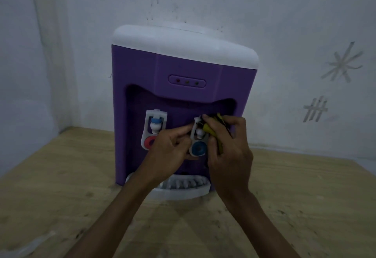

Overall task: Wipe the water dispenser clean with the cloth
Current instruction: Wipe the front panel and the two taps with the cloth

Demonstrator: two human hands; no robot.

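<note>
Working the purple water dispenser (183, 94) on the wooden table (61, 186), and the step looks like detail wiping around the right tap (199, 135). The right hand (227, 149) clutches the yellow-and-black cloth (215, 127) against it; the left hand (171, 149) pinches the tap's edge, steadying. Next, likely the left tap (155, 127) and the drip tray (183, 186).
</note>
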